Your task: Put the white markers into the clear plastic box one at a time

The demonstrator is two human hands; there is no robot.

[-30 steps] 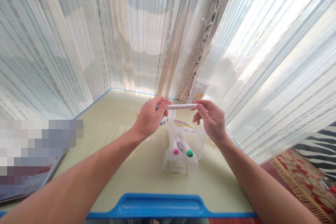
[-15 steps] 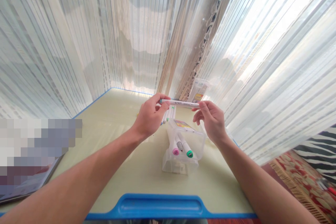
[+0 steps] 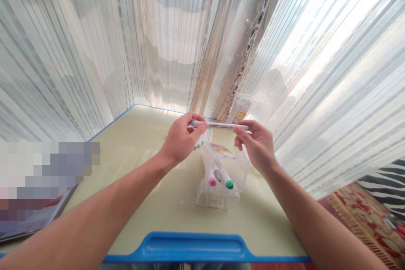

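Person's left forearm [image 3: 104, 213] bare, slanting up from lower left; right forearm [image 3: 311, 209] bare, angled up from lower right. Left hand [image 3: 182, 138] and right hand [image 3: 258, 145] apart, roughly level, turned inward, each in thumb-to-finger pinch. Right hand's lower fingers [image 3: 238, 142] curled.

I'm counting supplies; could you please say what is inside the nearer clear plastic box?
A pink-ended white marker, a grey-ended marker and a green-ended white marker show; the box's labelled top covers their far ends.

White marker [image 3: 224, 126], blue-edged pale green table [image 3: 152, 202], zebra-striped black-and-white fabric [image 3: 384, 185], red-and-cream patterned cloth [image 3: 363, 209]
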